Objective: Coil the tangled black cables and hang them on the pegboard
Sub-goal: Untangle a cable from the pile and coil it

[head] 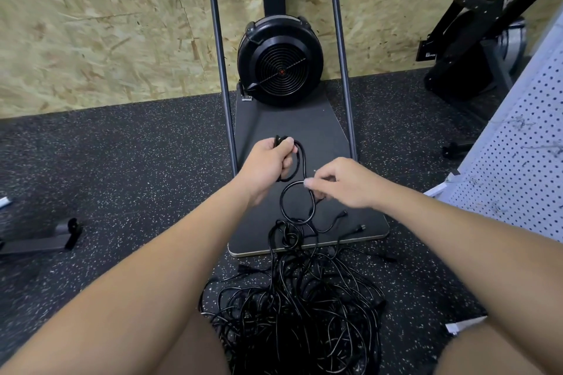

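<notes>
A big tangle of black cables [300, 310] lies on the speckled floor between my knees. One cable [286, 210] rises out of it in a round loop. My left hand [269, 164] grips the plug end and a small loop of that cable, held up over the black base board. My right hand [344, 183] pinches the same cable just right of the loop's top. The white pegboard [515, 167] leans at the right edge, with a few wire hooks on it.
A black fan machine [280, 65] stands on a dark base board [304, 137] between two slanted metal poles, against an OSB wall. A black rowing machine [478, 49] sits at the back right. A grey foot bracket [45, 239] lies at the left.
</notes>
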Demonstrator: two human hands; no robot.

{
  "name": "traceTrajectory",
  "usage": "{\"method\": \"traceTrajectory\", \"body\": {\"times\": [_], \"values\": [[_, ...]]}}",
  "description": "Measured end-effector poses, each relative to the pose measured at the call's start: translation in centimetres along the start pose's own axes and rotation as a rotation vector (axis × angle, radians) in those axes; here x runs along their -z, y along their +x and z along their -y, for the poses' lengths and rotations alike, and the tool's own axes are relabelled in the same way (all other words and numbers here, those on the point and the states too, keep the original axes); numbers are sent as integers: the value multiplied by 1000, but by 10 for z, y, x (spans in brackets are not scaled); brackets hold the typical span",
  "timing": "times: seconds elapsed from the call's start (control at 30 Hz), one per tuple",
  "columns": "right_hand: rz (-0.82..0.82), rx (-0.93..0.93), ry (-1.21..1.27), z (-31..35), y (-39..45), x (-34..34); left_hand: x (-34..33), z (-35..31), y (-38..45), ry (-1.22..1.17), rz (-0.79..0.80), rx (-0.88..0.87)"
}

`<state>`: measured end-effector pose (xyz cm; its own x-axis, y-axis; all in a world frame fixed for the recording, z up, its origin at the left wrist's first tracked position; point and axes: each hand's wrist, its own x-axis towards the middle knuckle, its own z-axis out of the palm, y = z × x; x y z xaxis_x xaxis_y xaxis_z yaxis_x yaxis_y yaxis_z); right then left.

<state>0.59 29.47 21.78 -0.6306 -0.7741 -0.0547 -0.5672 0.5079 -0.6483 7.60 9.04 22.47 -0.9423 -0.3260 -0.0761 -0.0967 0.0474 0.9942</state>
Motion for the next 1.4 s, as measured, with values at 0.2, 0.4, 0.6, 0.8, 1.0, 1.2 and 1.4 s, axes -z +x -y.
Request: {"method": "traceTrajectory", "body": {"times": [0.2,0.4,0.6,0.8,1.0,1.2,1.4], "values": [[178,30,33,4,-8,25,12,8,3,70,-135,66],[363,60,106,10,-16,39,21,13,8,-77,-168,212],[368,129,537,24,-18,47,13,8,3,-411,-3,322],[229,128,930,18,-9,47,-4,7,-7,-343,186,266],[229,-46,719,12,-9,57,-11,10,-7,-116,222,166],[700,-268,55,-13,-11,39,-5,10,-3,-143,69,113],[832,-499,147,-39,-13,17,-2,5,2,-310,1,30]]}}
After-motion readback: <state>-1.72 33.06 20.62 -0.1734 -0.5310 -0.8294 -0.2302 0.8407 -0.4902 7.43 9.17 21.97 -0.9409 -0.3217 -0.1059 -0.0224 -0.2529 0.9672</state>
